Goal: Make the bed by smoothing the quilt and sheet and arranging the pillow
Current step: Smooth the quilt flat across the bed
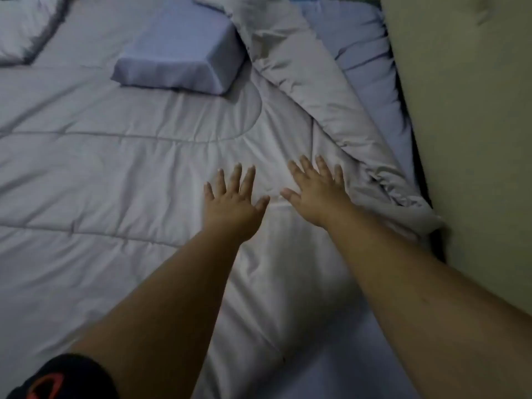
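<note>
A pale grey quilt [115, 168] covers most of the bed. Its right edge is folded back and bunched into a thick ridge [302, 82] running toward the wall. My left hand [233, 203] and my right hand [316, 194] lie flat on the quilt side by side, palms down, fingers spread, holding nothing. The right hand's fingers touch the foot of the bunched ridge. A blue block-shaped pillow [178, 59] rests on the quilt farther away. The blue sheet [359, 44] shows at the far right and again near the bottom.
A beige wall [475, 139] runs along the bed's right side, with a dark gap beside the mattress. A second pale pillow with a dark border [26, 27] lies at the top left. My dark sleeve with an orange mark [57, 381] shows at bottom left.
</note>
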